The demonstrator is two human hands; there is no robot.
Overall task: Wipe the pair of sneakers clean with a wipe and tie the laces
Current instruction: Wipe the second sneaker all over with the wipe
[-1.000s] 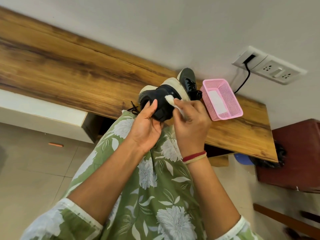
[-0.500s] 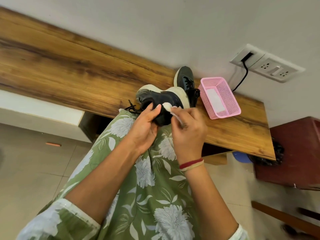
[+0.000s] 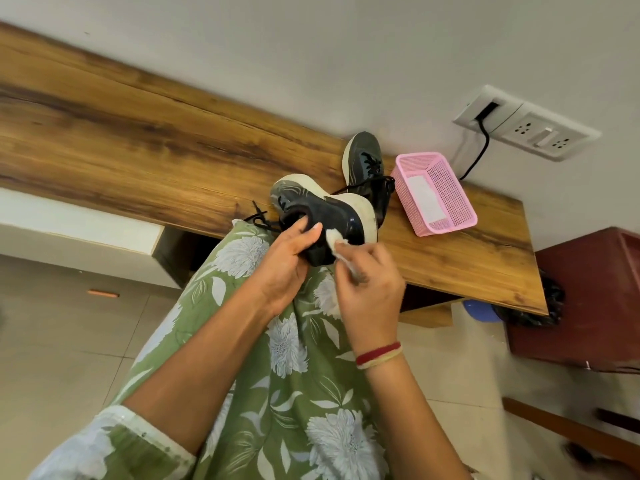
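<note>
My left hand (image 3: 282,263) grips a black sneaker with a white sole (image 3: 329,211) at its heel opening, holding it on its side over the table's front edge. My right hand (image 3: 369,282) pinches a small white wipe (image 3: 333,239) and presses it against the shoe's dark side near the heel. The sneaker's black laces (image 3: 258,218) hang loose to the left. The second black sneaker (image 3: 367,164) lies on the wooden table (image 3: 138,147) behind the first, its laces also untied.
A pink mesh basket (image 3: 446,216) with a white sheet inside stands on the table right of the shoes. A wall socket (image 3: 530,128) with a black cable is above it. A dark red cabinet (image 3: 588,299) stands at the right. My lap in green floral cloth (image 3: 287,375) is below.
The wipe has slid down the shoe's side from near the sole toward the heel. The held sneaker has turned slightly and sunk lower toward my lap.
</note>
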